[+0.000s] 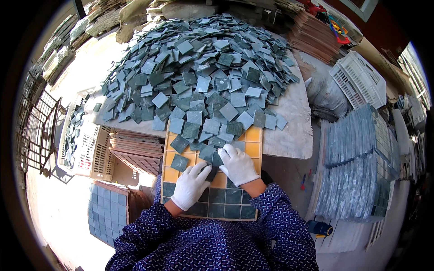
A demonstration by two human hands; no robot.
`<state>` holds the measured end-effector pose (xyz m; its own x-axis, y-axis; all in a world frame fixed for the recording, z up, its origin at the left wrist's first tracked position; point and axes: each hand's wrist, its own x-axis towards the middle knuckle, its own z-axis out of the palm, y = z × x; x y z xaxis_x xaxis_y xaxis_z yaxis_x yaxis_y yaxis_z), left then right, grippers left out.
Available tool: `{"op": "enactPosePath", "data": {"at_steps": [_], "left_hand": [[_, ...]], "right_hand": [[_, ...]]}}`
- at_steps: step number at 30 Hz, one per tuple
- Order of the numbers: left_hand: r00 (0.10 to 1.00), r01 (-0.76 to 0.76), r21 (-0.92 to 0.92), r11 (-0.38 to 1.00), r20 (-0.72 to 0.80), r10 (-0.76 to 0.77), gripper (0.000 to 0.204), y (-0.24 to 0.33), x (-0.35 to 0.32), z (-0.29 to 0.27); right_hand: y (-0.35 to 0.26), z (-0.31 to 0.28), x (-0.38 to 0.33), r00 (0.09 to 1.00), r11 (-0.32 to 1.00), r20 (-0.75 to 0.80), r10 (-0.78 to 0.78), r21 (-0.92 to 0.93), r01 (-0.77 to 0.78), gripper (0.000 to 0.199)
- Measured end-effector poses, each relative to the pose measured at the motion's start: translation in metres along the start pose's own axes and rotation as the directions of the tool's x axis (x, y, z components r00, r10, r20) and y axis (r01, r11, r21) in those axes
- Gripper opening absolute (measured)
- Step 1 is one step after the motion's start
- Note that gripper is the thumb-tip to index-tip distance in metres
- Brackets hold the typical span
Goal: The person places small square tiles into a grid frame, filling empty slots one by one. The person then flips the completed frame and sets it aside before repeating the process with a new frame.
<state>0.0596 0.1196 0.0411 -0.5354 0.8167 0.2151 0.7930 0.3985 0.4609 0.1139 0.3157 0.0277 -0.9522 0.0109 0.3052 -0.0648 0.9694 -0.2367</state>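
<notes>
Setting: outdoor work yard in bright sun, seen from above; a pale stone table (289, 135) stands in the middle with stacks of material around it.
Heap: a big pile of loose green square tiles (203, 58) covers most of the table and spills toward the person.
Tray: an orange grid tray (253, 135) lies at the near edge of the table, reaching toward the person's lap; its near rows are filled with dark green tiles set in order, its far cells are partly bare, with loose tiles lying across them.
Left hand: white-gloved left hand (190, 185) rests on the tray, fingers slightly curled and together, the fingertips touching a dark tile (211, 174) at the tray's middle.
Right hand: white-gloved right hand (237, 165) lies just beside the left, fingers bent down onto a tile (217, 159) at the edge of the loose ones; whether it pinches the tile or only presses on it cannot be told.
Sleeves: dark blue patterned sleeves (289, 221) enter from the lower edge.
Left side: a white plastic crate (97, 158) holding tiles, a stack of brown boards (135, 151), and a finished sheet of tiles (106, 210) on the ground.
Right side: stacked tile sheets (357, 167) and a white basket (359, 79).
Hidden: tray cells under both hands are covered; the far corners blur at the rim.
</notes>
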Motion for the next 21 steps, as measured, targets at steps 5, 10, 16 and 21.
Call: {"op": "enactPosePath", "data": {"at_steps": [5, 10, 16, 21], "left_hand": [[0.95, -0.154, 0.006, 0.988, 0.275, 0.147, 0.056, -0.036, 0.028, -0.006], [0.959, -0.147, 0.003, 0.989, 0.245, 0.141, 0.058, -0.043, 0.03, -0.009], [0.997, 0.021, -0.034, 0.999, 0.07, -0.019, 0.056, -0.06, 0.013, -0.031], [0.996, 0.029, -0.072, 0.997, 0.088, -0.023, 0.058, -0.067, -0.011, -0.045]], "right_hand": [[0.005, -0.007, -0.005, 0.998, 0.99, 0.023, 0.066, 0.123, -0.068, 0.05], [-0.014, -0.029, -0.018, 0.929, 0.967, 0.353, 0.108, 0.178, -0.18, 0.052], [-0.022, -0.012, -0.034, 0.925, 0.965, 0.379, 0.036, 0.227, -0.131, 0.049], [-0.031, -0.01, -0.037, 0.904, 0.965, 0.421, 0.076, 0.197, -0.173, 0.051]]}}
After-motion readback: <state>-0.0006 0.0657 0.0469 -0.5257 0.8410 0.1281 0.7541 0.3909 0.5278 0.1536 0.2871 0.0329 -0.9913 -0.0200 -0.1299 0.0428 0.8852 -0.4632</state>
